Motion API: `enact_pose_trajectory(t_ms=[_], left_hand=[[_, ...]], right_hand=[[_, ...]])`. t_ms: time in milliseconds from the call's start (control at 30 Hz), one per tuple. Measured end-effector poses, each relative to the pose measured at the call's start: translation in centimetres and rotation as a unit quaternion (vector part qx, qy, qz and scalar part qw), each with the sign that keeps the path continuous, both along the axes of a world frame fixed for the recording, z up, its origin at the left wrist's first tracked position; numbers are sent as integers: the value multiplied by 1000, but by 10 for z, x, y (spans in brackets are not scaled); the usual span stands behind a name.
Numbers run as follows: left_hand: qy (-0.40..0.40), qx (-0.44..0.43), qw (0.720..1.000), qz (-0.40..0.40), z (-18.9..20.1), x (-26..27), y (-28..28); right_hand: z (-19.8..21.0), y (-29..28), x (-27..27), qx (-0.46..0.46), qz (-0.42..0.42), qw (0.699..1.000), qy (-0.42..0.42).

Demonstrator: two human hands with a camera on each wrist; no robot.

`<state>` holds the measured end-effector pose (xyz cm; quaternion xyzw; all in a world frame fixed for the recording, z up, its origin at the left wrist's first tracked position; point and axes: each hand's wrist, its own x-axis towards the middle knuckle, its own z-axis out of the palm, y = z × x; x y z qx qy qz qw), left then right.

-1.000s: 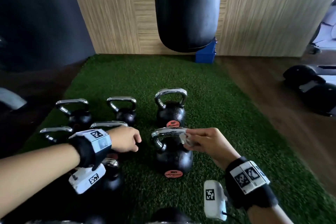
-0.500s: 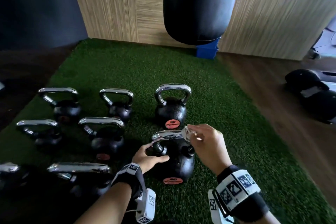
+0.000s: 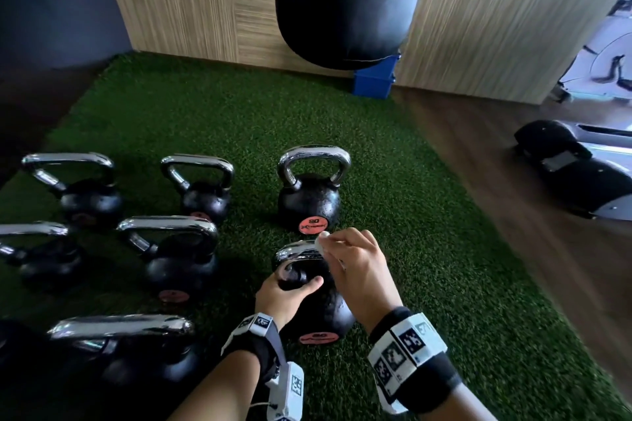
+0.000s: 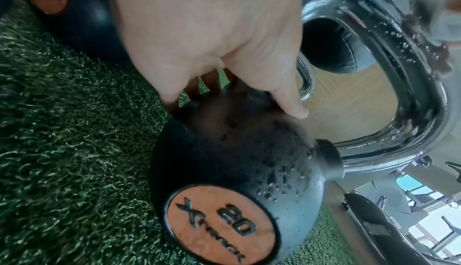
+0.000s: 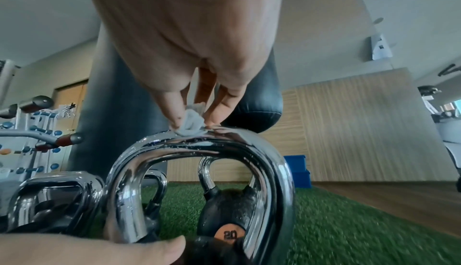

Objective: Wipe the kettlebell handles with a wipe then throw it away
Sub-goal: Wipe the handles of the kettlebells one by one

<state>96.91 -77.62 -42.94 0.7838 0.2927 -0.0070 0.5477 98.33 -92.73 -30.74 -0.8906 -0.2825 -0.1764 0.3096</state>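
A black kettlebell (image 3: 319, 314) with a chrome handle (image 3: 294, 251) and an orange 20 label (image 4: 222, 228) stands on the turf in front of me. My right hand (image 3: 355, 270) pinches a small crumpled white wipe (image 5: 190, 125) and presses it on the top of the wet handle (image 5: 199, 147). My left hand (image 3: 287, 294) grips the kettlebell's shoulder at the base of the handle's left leg, thumb on top (image 4: 291, 107). Water drops cover the handle and the ball.
Several more kettlebells stand to the left (image 3: 178, 249) and one behind (image 3: 309, 195) on the green turf (image 3: 427, 249). A black punching bag (image 3: 345, 0) hangs ahead, with a blue box (image 3: 372, 80) under it. Wood floor and gym machines (image 3: 578, 167) lie to the right.
My left hand moved from the left-hand kettlebell to the near one and took hold of its shoulder. The right hand stays on the handle with the wipe. The head view shifted closer.
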Motion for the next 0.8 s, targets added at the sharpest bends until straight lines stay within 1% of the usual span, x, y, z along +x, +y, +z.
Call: enact_pose_trajectory(t_ms=[133,233,300,400,500,567,633,700,733,800], left_hand=[[6,16,1000,-25,1,2,4],[8,17,999,-35,2,4,4],[8,18,999,-32,2,3,4],[3,20,999,-32,-1,3,5],[7,19,999,-26,0,3,2],[10,17,1000,-17,-1,2,-1],[6,7,1000,-12,-2,2,-3],[3,5,1000,-13,-4,2,-3],[3,9,1000,-13,-4,1,-4],[-1,21,1000,-4,-4,0,-5]], right_hand=[[6,5,1,-38,2,999,-5],[7,4,1,-38,-22,999,3],[4,-3,4,-18,-61,998,22],[0,-12,7,5,-114,993,20],[-3,-7,6,23,-117,993,15],[-8,-9,5,51,-109,993,3],[-14,-18,5,87,-134,987,8],[-22,-33,9,147,-195,968,51],[-25,-40,11,184,-219,954,93],[-29,-51,18,243,-231,926,177]])
